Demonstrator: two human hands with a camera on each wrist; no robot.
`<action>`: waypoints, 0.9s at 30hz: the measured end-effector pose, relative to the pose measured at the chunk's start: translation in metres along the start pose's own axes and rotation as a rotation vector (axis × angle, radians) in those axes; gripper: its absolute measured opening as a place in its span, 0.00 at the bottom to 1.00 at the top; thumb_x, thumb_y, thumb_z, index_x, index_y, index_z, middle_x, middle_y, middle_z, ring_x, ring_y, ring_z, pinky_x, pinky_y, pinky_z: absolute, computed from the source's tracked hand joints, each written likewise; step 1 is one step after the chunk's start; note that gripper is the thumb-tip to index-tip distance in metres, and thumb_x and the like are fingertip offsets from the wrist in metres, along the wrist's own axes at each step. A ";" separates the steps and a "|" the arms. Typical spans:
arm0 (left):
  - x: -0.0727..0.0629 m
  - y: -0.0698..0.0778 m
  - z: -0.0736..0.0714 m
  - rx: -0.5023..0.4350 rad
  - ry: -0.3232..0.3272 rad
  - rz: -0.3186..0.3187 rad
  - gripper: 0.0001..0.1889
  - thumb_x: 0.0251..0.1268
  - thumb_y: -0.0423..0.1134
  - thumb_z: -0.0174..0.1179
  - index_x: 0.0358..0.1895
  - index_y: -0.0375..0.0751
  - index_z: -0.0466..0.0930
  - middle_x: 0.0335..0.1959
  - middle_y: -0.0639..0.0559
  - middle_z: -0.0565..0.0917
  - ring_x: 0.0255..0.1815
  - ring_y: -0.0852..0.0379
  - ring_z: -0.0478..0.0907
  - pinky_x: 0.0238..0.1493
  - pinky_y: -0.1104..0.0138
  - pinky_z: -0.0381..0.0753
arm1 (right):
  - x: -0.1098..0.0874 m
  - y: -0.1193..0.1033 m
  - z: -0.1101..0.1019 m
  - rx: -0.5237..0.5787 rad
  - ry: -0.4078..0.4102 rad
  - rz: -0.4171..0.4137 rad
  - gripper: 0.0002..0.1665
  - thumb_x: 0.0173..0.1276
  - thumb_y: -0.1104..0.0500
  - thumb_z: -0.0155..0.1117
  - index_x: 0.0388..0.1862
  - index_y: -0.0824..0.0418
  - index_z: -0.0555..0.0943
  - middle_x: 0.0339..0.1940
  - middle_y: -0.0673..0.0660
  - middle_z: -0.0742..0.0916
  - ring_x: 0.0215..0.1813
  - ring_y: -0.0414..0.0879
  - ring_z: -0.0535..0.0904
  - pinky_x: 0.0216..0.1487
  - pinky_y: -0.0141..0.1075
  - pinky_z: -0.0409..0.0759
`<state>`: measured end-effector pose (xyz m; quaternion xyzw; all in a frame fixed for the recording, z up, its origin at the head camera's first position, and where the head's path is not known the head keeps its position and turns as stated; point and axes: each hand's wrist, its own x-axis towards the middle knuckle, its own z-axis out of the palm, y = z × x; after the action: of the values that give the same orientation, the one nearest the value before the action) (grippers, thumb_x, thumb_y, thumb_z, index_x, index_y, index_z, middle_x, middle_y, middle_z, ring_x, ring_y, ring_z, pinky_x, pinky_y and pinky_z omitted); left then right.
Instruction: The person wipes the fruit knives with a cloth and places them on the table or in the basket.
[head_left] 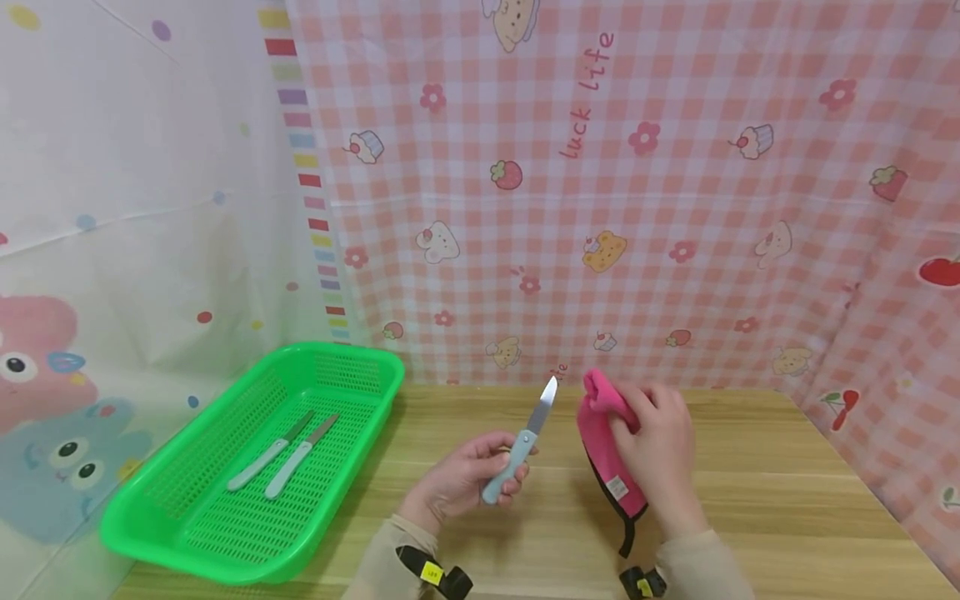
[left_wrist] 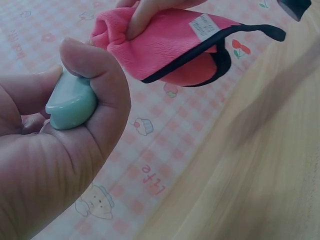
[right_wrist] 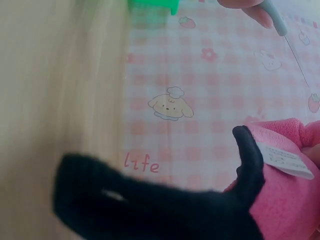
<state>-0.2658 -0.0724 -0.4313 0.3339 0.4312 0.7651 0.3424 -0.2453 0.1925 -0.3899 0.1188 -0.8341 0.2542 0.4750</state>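
In the head view my left hand (head_left: 480, 475) grips a small paring knife (head_left: 517, 454) by its pale blue-green handle, the blade pointing up and to the right. The left wrist view shows the handle's butt end (left_wrist: 72, 105) between thumb and fingers. To the right, my right hand (head_left: 656, 446) pinches a pink cloth (head_left: 609, 446) with black edging, a white label and a black loop at its lower end. Cloth and knife are apart. Part of the cloth is hidden behind the right hand's fingers.
On the left of the wooden table (head_left: 765, 483) stands a green plastic basket (head_left: 352, 492). Two more knives lie in it, a nearer knife (head_left: 288, 471) and another knife (head_left: 258, 465), side by side. A pink checked curtain (head_left: 555, 208) hangs behind the table.
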 end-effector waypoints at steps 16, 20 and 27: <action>-0.003 0.008 0.000 0.104 0.121 0.012 0.13 0.78 0.30 0.44 0.59 0.35 0.72 0.37 0.51 0.80 0.32 0.62 0.76 0.34 0.71 0.77 | -0.017 -0.004 0.000 0.030 0.019 0.048 0.21 0.48 0.70 0.77 0.44 0.61 0.87 0.36 0.61 0.83 0.38 0.57 0.74 0.35 0.46 0.69; -0.005 0.017 0.007 0.251 0.280 0.006 0.16 0.78 0.31 0.47 0.61 0.26 0.66 0.37 0.50 0.81 0.30 0.62 0.75 0.32 0.71 0.78 | -0.017 -0.004 0.000 0.039 0.024 0.044 0.22 0.48 0.70 0.77 0.45 0.61 0.87 0.36 0.61 0.83 0.38 0.57 0.74 0.36 0.46 0.69; -0.004 0.025 0.018 0.665 0.537 0.052 0.11 0.75 0.27 0.50 0.56 0.31 0.74 0.38 0.45 0.80 0.30 0.58 0.75 0.32 0.69 0.79 | -0.017 -0.005 -0.001 0.051 0.010 0.051 0.21 0.50 0.69 0.76 0.45 0.62 0.87 0.37 0.61 0.83 0.39 0.57 0.74 0.37 0.45 0.68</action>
<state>-0.2548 -0.0772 -0.4028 0.2259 0.7198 0.6525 0.0723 -0.2337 0.1886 -0.4023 0.1082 -0.8277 0.2882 0.4692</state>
